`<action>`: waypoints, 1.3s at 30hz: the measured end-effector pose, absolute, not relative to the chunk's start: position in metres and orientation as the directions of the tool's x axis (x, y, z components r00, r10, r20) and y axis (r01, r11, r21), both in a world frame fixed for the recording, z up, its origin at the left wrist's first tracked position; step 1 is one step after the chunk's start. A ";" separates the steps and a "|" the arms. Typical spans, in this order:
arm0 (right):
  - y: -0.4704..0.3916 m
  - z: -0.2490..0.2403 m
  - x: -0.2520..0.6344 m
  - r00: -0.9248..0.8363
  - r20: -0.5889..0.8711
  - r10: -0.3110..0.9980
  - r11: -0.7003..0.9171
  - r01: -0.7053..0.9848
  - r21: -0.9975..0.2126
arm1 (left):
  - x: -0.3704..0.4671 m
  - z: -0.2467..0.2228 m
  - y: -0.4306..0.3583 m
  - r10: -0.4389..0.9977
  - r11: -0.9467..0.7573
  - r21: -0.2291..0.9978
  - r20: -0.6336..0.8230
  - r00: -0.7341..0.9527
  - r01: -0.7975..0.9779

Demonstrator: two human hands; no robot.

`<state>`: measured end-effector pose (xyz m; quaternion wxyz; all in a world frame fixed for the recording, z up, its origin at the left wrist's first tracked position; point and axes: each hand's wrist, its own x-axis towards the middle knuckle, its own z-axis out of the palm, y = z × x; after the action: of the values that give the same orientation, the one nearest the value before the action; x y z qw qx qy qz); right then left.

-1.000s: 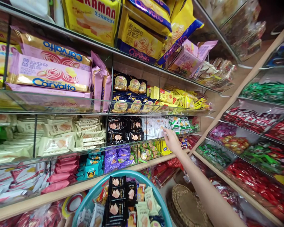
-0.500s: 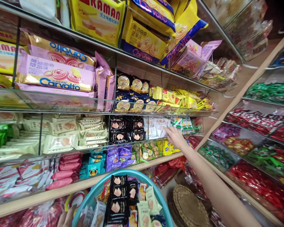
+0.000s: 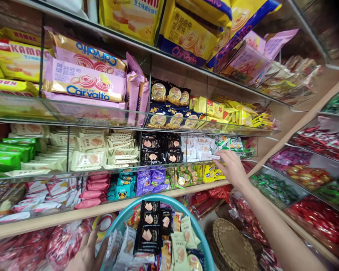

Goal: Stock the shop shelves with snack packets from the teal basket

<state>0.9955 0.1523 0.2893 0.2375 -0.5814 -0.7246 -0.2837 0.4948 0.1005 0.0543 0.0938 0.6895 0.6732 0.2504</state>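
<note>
Along the middle glass shelf, seen from the head camera, the right hand [image 3: 233, 168] is reaching into the bin of white snack packets [image 3: 196, 147], its thumb and fingers pinching one white packet [image 3: 213, 156] at the near edge of that pile, just right of the black biscuit packs [image 3: 158, 148]. That packet is looking light and thin, a soft crinkly film wrapper, likely slippery and easy to crush, so a gentle pinch on its sealed end or flat sides should suit it. Down at the near edge, the left hand [image 3: 86, 256] is gripping the teal basket [image 3: 121, 220] by its left rim, fingers spread along the plastic. Inside it, black and cream snack packs [image 3: 158, 235] are lying heaped. Pink Carvalfo cookie bags [image 3: 84, 81] are sitting on the shelf above.
</note>
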 end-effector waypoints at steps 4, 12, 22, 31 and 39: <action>0.112 0.266 0.922 -0.019 0.710 0.704 0.320 0.901 -0.293 | 0.508 0.095 0.103 0.989 -0.035 0.643 0.134 -0.068 0.765; 0.059 0.174 0.744 -0.042 0.059 0.997 0.068 0.293 -0.954 | 0.517 0.152 0.083 0.967 -0.189 0.877 0.088 0.239 0.442; 0.048 0.155 0.704 -0.160 0.025 0.987 0.067 0.265 -0.962 | 0.518 0.142 0.072 0.879 0.123 0.992 -0.127 0.459 0.038; 0.042 0.131 0.700 -0.269 0.130 0.954 0.291 0.743 -0.603 | 0.496 0.103 0.097 0.989 0.109 0.980 -0.123 0.080 0.167; 0.037 0.112 0.699 -0.466 -0.049 0.883 0.395 0.797 -0.457 | 0.516 0.072 0.093 0.973 -0.229 0.717 0.172 0.151 0.658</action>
<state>0.6990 0.0369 0.1124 0.1011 -0.5067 -0.8290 0.2140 0.5160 0.0927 0.0716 0.2484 0.7168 0.5691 0.3173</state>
